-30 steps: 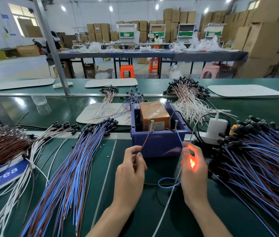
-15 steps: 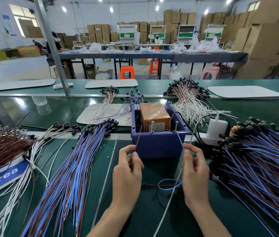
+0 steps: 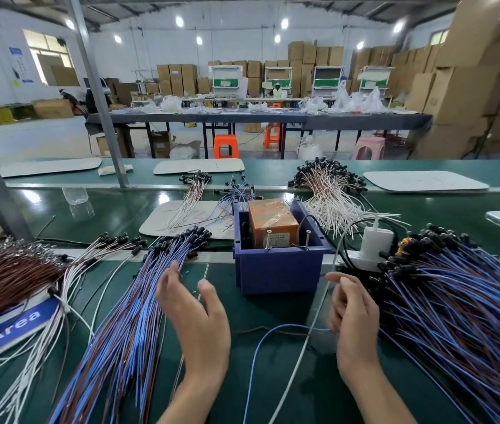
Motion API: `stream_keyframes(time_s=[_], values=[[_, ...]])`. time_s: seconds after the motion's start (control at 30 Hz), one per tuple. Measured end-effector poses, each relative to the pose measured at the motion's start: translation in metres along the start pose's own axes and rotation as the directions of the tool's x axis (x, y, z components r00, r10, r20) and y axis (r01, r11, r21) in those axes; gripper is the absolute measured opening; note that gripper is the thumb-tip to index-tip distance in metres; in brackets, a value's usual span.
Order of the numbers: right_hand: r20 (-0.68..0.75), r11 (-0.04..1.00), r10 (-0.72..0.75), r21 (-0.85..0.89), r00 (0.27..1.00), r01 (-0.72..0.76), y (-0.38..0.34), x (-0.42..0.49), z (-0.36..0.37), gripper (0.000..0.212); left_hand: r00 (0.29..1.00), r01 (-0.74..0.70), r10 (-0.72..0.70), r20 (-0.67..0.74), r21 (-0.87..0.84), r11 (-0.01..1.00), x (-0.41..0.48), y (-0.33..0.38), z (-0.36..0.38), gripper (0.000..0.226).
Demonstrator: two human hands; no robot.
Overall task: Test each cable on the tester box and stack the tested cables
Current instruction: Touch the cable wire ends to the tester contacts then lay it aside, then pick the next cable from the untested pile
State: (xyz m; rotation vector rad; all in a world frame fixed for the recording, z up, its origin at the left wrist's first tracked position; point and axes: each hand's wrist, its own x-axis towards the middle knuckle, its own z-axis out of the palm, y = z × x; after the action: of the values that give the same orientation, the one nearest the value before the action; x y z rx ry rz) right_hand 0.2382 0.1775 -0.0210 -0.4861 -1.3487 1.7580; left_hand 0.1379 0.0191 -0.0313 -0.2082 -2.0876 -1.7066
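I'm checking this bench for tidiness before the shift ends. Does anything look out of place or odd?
Mostly orderly: cables lie in sorted piles either side of the blue tester box. One stray blue cable curls loose on the mat between the left hand and right hand, apart from both piles. Nothing looks spilled or damaged.

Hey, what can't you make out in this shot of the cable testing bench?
Head view only:
- Tester box label: print too small to read.
- Right hand: curled fingers hide whether it grips the blue cable.
- Blue sign: left edge cuts it off, only "Area" shows.
- Right cable pile: runs past the frame's right and bottom edges.
- Left hand: motion-blurred.
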Motion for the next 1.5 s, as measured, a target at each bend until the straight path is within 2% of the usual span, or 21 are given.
stream_keyframes(time_s=[0.1,0.13,0.2,0.27,0.33,0.37,0.43,0.53,0.6,0.67,0.8,0.9,0.97,1.07,1.2,1.23,1.3,1.37,1.43,1.5], values=[[0.022,0.997,-0.031,0.065,0.999,0.030,-0.025,0.007,0.008,0.038,0.987,-0.149,0.152,-0.057,0.061,0.987,0.005,0.022,-0.009,0.051],[0.047,0.996,-0.056,0.073,0.997,0.053,-0.037,0.011,0.013,0.035,0.976,-0.210,0.214,-0.036,0.083,0.974,0.006,0.033,-0.010,0.050],[0.115,0.991,-0.124,0.064,0.986,0.118,-0.066,0.017,0.025,0.030,0.929,-0.367,0.352,0.114,0.167,0.915,0.005,0.061,-0.006,0.042],[0.186,0.979,-0.206,0.048,0.961,0.200,-0.100,0.022,0.040,0.027,0.816,-0.525,0.449,0.365,0.140,0.840,0.002,0.093,0.003,0.043],[0.241,0.962,-0.274,0.060,0.931,0.267,-0.132,0.025,0.054,0.026,0.674,-0.578,0.473,0.568,0.005,0.816,0.000,0.122,0.015,0.040],[0.259,0.953,-0.303,0.075,0.917,0.294,-0.148,0.026,0.058,0.026,0.611,-0.586,0.494,0.618,-0.066,0.807,0.000,0.134,0.020,0.035],[0.283,0.935,-0.355,0.109,0.891,0.338,-0.173,0.027,0.062,0.025,0.548,-0.587,0.555,0.626,-0.184,0.788,-0.001,0.156,0.029,0.023],[0.310,0.914,-0.405,0.148,0.860,0.377,-0.201,0.031,0.053,0.023,0.513,-0.594,0.626,0.587,-0.283,0.753,0.002,0.186,0.036,0.014],[0.319,0.894,-0.447,0.141,0.836,0.424,-0.214,0.035,0.043,0.028,0.484,-0.604,0.658,0.577,-0.323,0.728,0.002,0.203,0.039,0.012],[0.317,0.886,-0.458,0.085,0.831,0.456,-0.223,0.038,0.031,0.031,0.502,-0.547,0.663,0.555,-0.389,0.741,0.001,0.221,0.044,0.014],[0.387,0.908,-0.279,-0.194,0.879,0.373,-0.226,0.047,-0.001,0.028,0.686,-0.165,0.490,0.538,-0.540,0.825,-0.001,0.255,0.058,0.017],[0.372,0.882,-0.202,-0.332,0.906,0.334,-0.225,0.054,-0.030,0.019,0.761,0.053,0.351,0.546,-0.590,0.805,-0.001,0.271,0.072,0.020],[0.319,0.805,-0.239,-0.464,0.917,0.370,-0.227,0.059,-0.054,0.018,0.762,0.138,0.291,0.578,-0.584,0.800,-0.004,0.274,0.085,0.019],[0.318,0.568,-0.294,-0.700,0.901,0.433,-0.228,0.066,-0.091,0.020,0.724,0.248,0.208,0.658,-0.530,0.811,-0.014,0.264,0.112,0.015],[0.307,0.269,-0.205,-0.895,0.929,0.355,-0.218,0.072,-0.136,0.021,0.576,0.369,0.078,0.814,-0.344,0.864,-0.040,0.237,0.155,0.017],[0.283,0.204,-0.173,-0.927,0.944,0.315,-0.213,0.074,-0.147,0.021,0.532,0.334,0.052,0.845,-0.266,0.904,-0.047,0.229,0.165,0.020],[0.197,0.090,-0.099,-0.974,0.975,0.206,-0.203,0.077,-0.170,0.020,0.461,0.110,0.030,0.887,-0.091,0.990,-0.059,0.211,0.183,0.031],[0.116,-0.010,0.001,-0.993,0.993,0.116,-0.190,0.075,-0.188,0.026,0.433,-0.106,0.056,0.900,-0.010,0.994,-0.067,0.195,0.192,0.043],[0.085,-0.087,0.009,-0.993,0.996,0.085,-0.174,0.074,-0.198,0.037,0.437,-0.145,0.072,0.897,-0.008,0.989,-0.067,0.180,0.194,0.048],[0.108,-0.064,-0.124,-0.993,0.986,0.101,-0.165,0.076,-0.191,0.038,0.450,-0.128,0.090,0.888,-0.036,0.991,-0.059,0.171,0.189,0.049]])
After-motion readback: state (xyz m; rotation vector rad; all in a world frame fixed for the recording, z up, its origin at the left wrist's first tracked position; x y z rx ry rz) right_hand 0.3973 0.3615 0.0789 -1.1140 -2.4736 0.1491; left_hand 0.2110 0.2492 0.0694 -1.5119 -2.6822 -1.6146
